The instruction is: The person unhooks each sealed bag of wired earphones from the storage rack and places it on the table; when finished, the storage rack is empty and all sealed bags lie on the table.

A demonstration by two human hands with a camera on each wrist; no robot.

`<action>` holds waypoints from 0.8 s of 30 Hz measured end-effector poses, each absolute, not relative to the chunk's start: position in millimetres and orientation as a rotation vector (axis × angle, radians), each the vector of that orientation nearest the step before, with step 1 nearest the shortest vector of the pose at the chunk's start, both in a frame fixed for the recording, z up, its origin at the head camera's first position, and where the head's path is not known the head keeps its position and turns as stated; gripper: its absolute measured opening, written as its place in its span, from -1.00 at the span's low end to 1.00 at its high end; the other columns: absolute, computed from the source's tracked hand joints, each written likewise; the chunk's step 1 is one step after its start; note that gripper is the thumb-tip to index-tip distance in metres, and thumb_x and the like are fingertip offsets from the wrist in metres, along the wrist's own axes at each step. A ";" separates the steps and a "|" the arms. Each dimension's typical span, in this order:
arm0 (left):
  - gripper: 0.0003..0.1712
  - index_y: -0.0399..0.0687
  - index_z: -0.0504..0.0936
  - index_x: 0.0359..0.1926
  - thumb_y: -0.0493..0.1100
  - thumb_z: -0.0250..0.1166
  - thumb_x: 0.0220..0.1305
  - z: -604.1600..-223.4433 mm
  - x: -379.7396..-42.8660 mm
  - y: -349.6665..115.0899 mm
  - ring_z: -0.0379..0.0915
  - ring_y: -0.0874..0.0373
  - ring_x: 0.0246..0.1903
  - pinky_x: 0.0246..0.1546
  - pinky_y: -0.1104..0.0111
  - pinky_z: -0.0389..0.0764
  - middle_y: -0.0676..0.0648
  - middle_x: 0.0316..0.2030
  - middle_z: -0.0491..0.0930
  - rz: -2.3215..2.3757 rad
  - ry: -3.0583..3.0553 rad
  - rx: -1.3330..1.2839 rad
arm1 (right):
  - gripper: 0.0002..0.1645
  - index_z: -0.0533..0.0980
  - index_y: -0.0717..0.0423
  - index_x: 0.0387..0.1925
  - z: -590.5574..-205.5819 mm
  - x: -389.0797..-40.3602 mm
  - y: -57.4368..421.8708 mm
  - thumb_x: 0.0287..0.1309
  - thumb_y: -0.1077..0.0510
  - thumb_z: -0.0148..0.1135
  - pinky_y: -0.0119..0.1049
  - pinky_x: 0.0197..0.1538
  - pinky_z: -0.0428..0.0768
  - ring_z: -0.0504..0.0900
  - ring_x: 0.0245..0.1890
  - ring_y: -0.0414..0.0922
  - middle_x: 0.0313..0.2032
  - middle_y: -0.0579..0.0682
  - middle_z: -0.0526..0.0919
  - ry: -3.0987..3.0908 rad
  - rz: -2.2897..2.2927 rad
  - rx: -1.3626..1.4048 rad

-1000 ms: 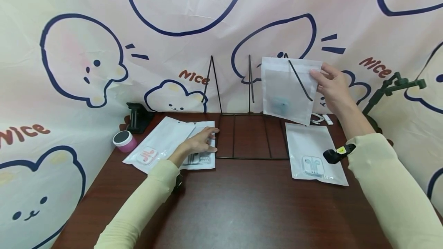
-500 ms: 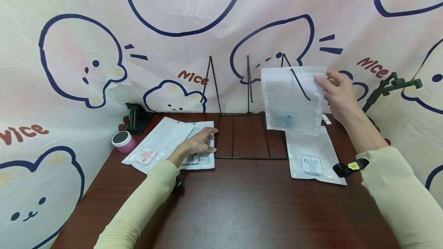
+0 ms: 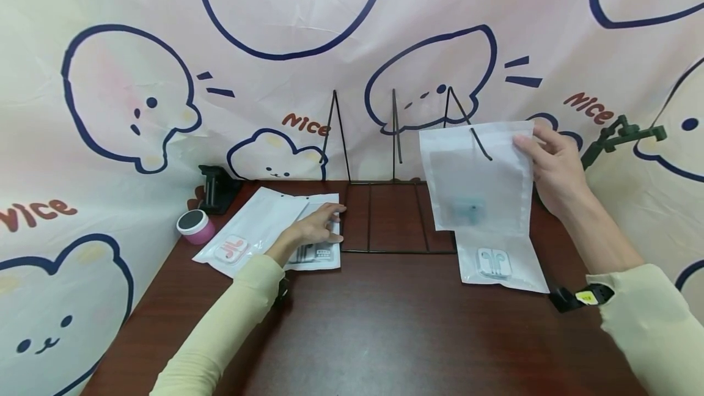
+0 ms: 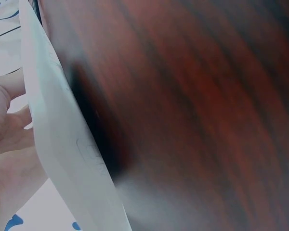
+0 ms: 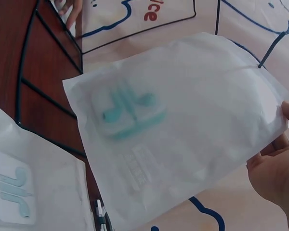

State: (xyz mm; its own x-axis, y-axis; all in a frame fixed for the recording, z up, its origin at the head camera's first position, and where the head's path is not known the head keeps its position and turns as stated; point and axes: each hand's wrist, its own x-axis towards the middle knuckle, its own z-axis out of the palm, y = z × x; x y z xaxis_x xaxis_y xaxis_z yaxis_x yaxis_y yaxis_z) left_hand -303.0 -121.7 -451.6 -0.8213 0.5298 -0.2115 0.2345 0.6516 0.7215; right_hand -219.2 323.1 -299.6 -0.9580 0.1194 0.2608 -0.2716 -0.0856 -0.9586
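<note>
My right hand pinches the upper right edge of a translucent white bag. Teal earphones in a case show through it in the right wrist view. A black wire hook crosses in front of the bag's top; whether it passes through a hole, I cannot tell. Below, another white bag with boxed earphones lies partly covered. Over at the left, my left hand rests on the edge of a white bag, its fingers spread; a second white bag with pink earphones lies beside it.
A black wire rack with upright hooks stands at the table's back. Farther left are a pink jar and a black stand. A dark green jointed arm reaches in at right.
My right hand has moved the held bag down and slightly right along the hook, so it now covers more of the bag beneath. My left hand stays put.
</note>
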 end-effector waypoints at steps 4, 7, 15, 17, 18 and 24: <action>-0.09 -0.20 0.18 0.58 -0.33 0.42 0.32 -452.8 -304.1 -122.8 0.35 -0.13 0.28 0.24 0.11 0.49 -0.25 0.42 0.24 0.986 2.466 0.606 | -0.61 0.65 0.03 0.20 -301.6 -208.8 322.8 0.37 0.16 0.37 -0.39 -0.18 0.72 0.70 -0.17 -0.18 0.04 -0.07 0.66 -1.892 2.149 0.175; -0.09 -0.21 0.18 0.58 -0.34 0.42 0.31 -453.0 -304.8 -123.5 0.35 -0.13 0.28 0.22 0.12 0.50 -0.25 0.42 0.24 0.991 2.464 0.606 | -0.63 0.66 0.04 0.19 -302.4 -201.0 322.4 0.39 0.20 0.34 -0.38 -0.21 0.72 0.71 -0.18 -0.19 0.06 -0.07 0.60 -1.862 2.155 0.177; -0.08 -0.20 0.17 0.58 -0.34 0.43 0.30 -453.4 -306.2 -125.7 0.35 -0.11 0.28 0.19 0.15 0.52 -0.24 0.44 0.23 1.002 2.463 0.600 | -0.70 0.68 0.07 0.13 -305.1 -181.8 324.4 0.43 0.27 0.26 -0.36 -0.26 0.72 0.72 -0.23 -0.18 0.01 -0.08 0.65 -1.853 2.168 0.202; -0.07 -0.22 0.17 0.58 -0.35 0.43 0.30 -453.4 -306.2 -126.8 0.36 -0.11 0.27 0.19 0.14 0.52 -0.25 0.44 0.23 1.002 2.466 0.606 | -0.69 0.67 0.08 0.13 -306.3 -177.1 325.1 0.44 0.28 0.24 -0.34 -0.25 0.72 0.72 -0.22 -0.17 -0.02 -0.07 0.69 -1.855 2.171 0.219; -0.07 -0.23 0.17 0.58 -0.35 0.43 0.29 -453.6 -306.3 -127.2 0.36 -0.12 0.27 0.20 0.13 0.52 -0.26 0.44 0.23 1.002 2.469 0.613 | -0.69 0.67 0.09 0.14 -306.8 -174.8 325.5 0.45 0.29 0.22 -0.35 -0.24 0.72 0.72 -0.22 -0.17 -0.03 -0.07 0.69 -1.852 2.172 0.230; -0.08 -0.22 0.18 0.57 -0.36 0.43 0.29 -454.4 -306.3 -128.1 0.34 -0.12 0.29 0.27 0.09 0.48 -0.26 0.42 0.25 1.023 2.465 0.603 | -0.66 0.64 0.16 0.17 -308.7 -160.4 329.6 0.47 0.35 0.15 -0.36 -0.21 0.70 0.71 -0.18 -0.16 -0.02 -0.05 0.70 -1.791 2.193 0.300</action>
State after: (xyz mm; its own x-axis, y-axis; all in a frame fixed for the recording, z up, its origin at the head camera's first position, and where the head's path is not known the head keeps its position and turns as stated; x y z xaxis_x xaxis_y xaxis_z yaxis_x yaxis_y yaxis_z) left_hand -306.3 -128.1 -454.4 -0.8257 0.5284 -0.1977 0.2330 0.6385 0.7335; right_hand -160.4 329.6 -308.7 -0.9354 0.0936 0.3410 -0.3528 -0.1826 -0.9177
